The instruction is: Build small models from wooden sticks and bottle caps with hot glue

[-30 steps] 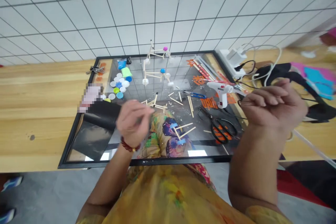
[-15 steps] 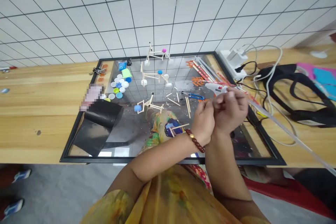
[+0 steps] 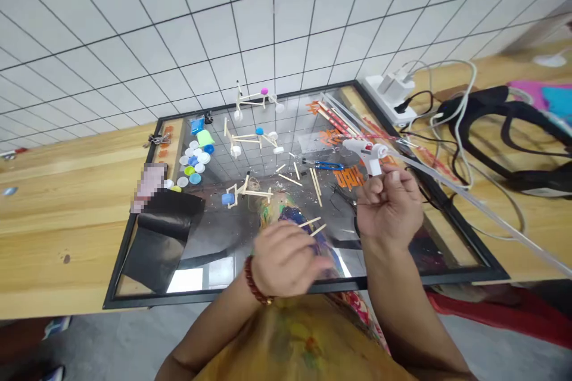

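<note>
Left hand (image 3: pixel 286 261) blurred, pink object (image 3: pixel 151 186) pixelated, coloured sheet (image 3: pixel 552 98) cut off

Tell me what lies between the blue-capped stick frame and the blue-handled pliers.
The head view shows loose craft sticks and small scraps lying between the stick frame and the blue-handled pliers.

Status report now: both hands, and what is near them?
Right hand raised, curled, at glue gun, grip unclear. Left hand blurred, above craft sticks. Clear rod beside right hand.
</note>
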`<state>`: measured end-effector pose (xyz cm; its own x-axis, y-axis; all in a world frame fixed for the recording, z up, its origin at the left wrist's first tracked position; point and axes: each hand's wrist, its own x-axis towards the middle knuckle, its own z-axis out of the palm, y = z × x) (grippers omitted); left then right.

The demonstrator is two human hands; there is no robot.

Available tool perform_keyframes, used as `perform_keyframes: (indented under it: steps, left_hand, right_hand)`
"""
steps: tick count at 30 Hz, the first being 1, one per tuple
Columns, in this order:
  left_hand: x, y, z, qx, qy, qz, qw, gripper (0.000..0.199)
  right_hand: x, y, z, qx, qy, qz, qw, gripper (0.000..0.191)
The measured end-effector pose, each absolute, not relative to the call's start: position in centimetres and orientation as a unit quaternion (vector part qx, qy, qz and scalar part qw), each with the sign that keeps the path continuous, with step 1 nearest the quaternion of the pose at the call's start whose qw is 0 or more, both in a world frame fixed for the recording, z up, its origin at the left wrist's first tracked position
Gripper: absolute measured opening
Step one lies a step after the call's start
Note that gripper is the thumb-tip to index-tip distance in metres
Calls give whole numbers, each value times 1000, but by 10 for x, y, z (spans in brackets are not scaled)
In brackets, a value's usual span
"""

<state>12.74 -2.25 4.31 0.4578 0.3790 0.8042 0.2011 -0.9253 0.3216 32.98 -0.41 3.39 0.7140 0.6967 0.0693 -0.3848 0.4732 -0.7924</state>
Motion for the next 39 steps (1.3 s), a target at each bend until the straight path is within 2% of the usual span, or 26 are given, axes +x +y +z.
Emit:
perform_keyframes:
  steps: [3, 6, 8, 10, 14, 19, 21, 25, 30, 36, 39]
  left_hand:
    - [91, -1, 47, 812, 223, 530, 101, 8]
    - [72, 10, 46, 841, 235, 482, 76, 15]
    - [69, 9, 39, 876, 239, 413, 67, 21]
    - [71, 4, 29, 902, 244, 351, 63, 25]
    - [78, -5, 13, 916, 249, 306, 75, 36]
    - [85, -8, 6, 934, 247, 242, 86, 43]
    - [87, -8, 4, 940, 255, 209, 94, 45]
    - [87, -7, 2, 939, 265, 194, 102, 40]
    - [85, -9, 0, 925, 280, 239, 96, 25]
    - [88, -15, 6, 862, 322, 376, 106, 19]
    - [91, -19, 12, 831, 345, 430, 77, 22]
  right_hand:
    - [332, -11, 32, -411, -210, 279, 842, 21]
    - [329, -26, 21, -480, -285, 228, 797, 11]
    - [327, -40, 10, -547, -383, 205, 715, 6]
    - [326, -51, 0, -584, -505, 166, 614, 9]
    - [330, -60, -11, -554, -671, 94, 484, 20]
    - [334, -54, -12, -505, -782, 118, 345, 42]
    - [332, -55, -12, -504, -787, 109, 339, 43]
    - [325, -66, -10, -560, -727, 86, 388, 28]
    - [327, -85, -5, -620, -661, 179, 383, 9]
    - [324, -100, -10, -652, -550, 387, 351, 29]
    - [314, -100, -11, -617, -481, 485, 391, 41]
